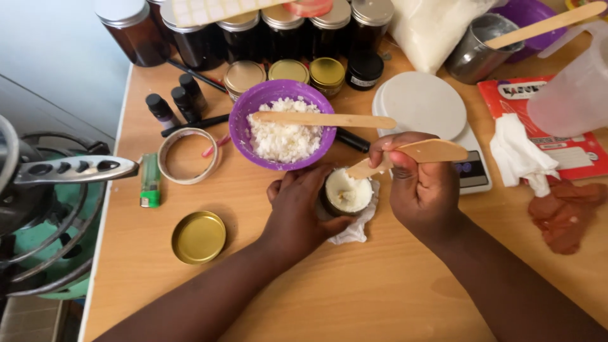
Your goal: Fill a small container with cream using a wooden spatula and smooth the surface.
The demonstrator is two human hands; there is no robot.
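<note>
**2 bare hands close together, both gripping**

Both forearms come in from the bottom edge and angle toward the middle. The left hand (pixel 296 206) lies low, palm turned inward, its fingers (pixel 278 187) curled in a cupping hold with the thumb on the near side. The right hand (pixel 421 183) sits just beside it and slightly higher, knuckles up, fingers (pixel 387 147) pinched shut with the wrist bent downward.

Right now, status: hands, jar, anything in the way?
Left hand grips jar. Right hand holds wooden stick, tip in jar. Purple bowl close behind jar.
</note>
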